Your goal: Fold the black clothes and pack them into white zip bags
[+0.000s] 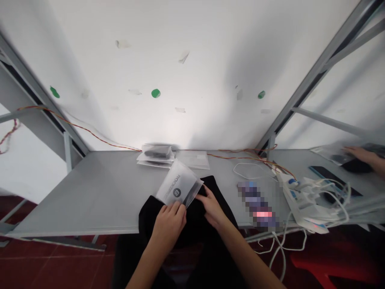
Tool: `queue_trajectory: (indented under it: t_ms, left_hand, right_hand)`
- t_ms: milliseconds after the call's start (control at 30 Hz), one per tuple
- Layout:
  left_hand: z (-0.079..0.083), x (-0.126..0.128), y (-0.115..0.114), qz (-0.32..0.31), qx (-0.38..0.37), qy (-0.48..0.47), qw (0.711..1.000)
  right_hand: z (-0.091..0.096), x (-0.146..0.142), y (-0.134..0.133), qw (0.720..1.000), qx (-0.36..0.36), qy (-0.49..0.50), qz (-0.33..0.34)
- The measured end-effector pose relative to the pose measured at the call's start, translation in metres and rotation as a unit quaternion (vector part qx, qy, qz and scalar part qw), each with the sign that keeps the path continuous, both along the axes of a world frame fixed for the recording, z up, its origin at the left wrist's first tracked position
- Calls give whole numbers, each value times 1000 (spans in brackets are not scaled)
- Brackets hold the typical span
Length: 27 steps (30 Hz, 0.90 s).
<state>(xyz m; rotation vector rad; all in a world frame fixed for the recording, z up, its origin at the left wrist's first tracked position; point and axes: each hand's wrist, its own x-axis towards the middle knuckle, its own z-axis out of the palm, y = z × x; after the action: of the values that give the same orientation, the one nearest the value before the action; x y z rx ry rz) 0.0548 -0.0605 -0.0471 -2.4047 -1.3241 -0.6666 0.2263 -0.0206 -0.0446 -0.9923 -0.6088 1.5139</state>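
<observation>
My left hand point(169, 222) grips the near edge of a frosted plastic pouch point(179, 187) with a dark logo, holding it tilted over a black garment point(192, 216) at the table's front edge. My right hand point(212, 207) rests on the black garment just beside the pouch's right corner, fingers curled into the cloth. The garment hangs over the edge toward my lap.
A stack of filled pouches point(155, 154) and a flat empty pouch point(193, 159) lie at the back of the grey table point(102, 192). A white power strip with cables point(303, 200) sits to the right. Another person's hand point(362, 154) works at far right. Red-yellow wires point(90, 132) run along the wall.
</observation>
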Motion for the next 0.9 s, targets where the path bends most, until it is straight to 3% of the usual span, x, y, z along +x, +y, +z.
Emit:
queue_trajectory:
  t_ms: [100, 233, 333, 433, 533, 633, 767, 900]
  left_hand:
    - [0, 2, 7, 9, 4, -6, 1000]
    - [-2, 7, 13, 10, 6, 5, 1000]
    - [-8, 7, 11, 4, -4, -1, 1000]
    - [-14, 1, 0, 56, -44, -43, 997]
    - [-23, -6, -17, 147, -63, -70, 985]
    - [-38, -8, -26, 170, -67, -37, 982]
    - [-48, -9, 2, 160, -118, -7, 980]
    - [-28, -20, 52, 112, -154, -32, 981]
  right_hand:
    - [-3, -3, 5, 997, 37, -62, 27]
    - [-15, -13, 14, 996, -42, 74, -26]
    - [-27, -26, 19, 989, -39, 107, -89]
    - [-31, -33, 25, 984, -29, 126, -120]
    - [-24, -21, 33, 982, -43, 157, -96]
    - [-14, 7, 34, 979, -100, 172, -32]
    - [-5, 41, 17, 978, -137, 156, 15]
    - [-2, 52, 0, 977, -167, 125, 51]
